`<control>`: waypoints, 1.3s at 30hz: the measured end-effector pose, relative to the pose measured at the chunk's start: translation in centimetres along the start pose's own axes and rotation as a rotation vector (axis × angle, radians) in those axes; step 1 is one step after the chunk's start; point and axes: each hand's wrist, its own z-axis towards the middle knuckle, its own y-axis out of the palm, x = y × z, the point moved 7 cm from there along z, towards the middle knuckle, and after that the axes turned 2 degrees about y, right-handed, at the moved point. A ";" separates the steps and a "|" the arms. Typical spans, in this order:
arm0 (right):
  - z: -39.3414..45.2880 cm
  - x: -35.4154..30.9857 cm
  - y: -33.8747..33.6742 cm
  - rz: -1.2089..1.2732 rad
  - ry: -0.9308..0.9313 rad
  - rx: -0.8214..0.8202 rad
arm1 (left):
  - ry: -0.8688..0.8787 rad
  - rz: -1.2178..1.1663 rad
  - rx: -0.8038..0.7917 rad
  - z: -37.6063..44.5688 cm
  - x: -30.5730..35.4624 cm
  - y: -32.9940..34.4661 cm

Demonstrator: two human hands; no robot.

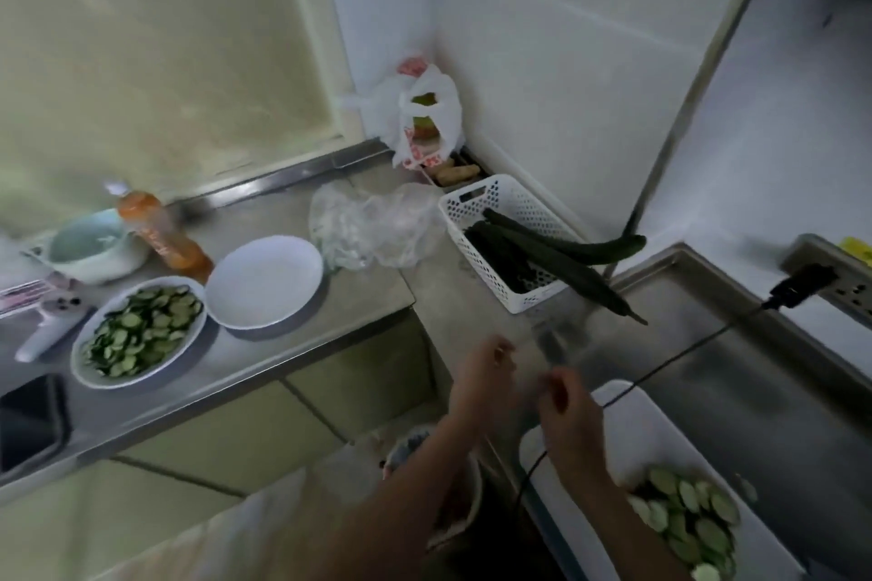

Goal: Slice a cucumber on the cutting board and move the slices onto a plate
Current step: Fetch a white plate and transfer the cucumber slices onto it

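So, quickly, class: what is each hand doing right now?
Left hand: blurred, fingers curled; whether it holds anything cannot be told.
Right hand: blurred too; cannot be told.

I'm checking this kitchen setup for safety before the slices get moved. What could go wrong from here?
1. A black cable crosses the cutting board; a hand could snag it.
2. Two cucumbers overhang the white basket and might roll out.
3. The slices sit near the board's edge and could slide off.
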 end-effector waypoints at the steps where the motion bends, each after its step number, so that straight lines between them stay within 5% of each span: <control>1: 0.5 -1.5 2.2 0.034 -0.026 -0.105 | -0.051 -0.082 0.131 0.1 -0.9 -2.9; 8: 1.8 -11.0 16.9 0.078 -0.085 -0.609 | -0.265 -0.140 0.714 -0.1 -8.2 -21.4; 13: 2.5 -15.3 27.5 -0.025 -0.102 -0.817 | -0.577 -0.353 0.765 2.4 -19.2 -29.8; 16: 3.2 -15.9 33.1 -0.008 0.042 -0.869 | -0.673 -0.459 0.770 2.0 -19.9 -33.0; 19: 4.3 -15.0 37.3 0.093 0.303 -0.802 | -0.686 -0.734 0.734 4.0 -22.1 -34.0; 24: 5.5 -14.1 41.8 0.396 0.637 -0.709 | -0.635 -0.799 0.752 6.7 -24.1 -34.9; 27: 6.0 -13.9 43.2 0.302 0.613 -0.743 | -0.564 -0.849 0.749 7.8 -24.3 -34.8; 32: 8.5 -11.6 43.5 0.042 0.459 -0.547 | -0.541 -0.916 0.794 8.8 -25.4 -34.7; 39: 9.1 -11.5 43.3 0.186 0.550 -0.441 | -0.536 -0.927 0.770 8.5 -24.5 -35.1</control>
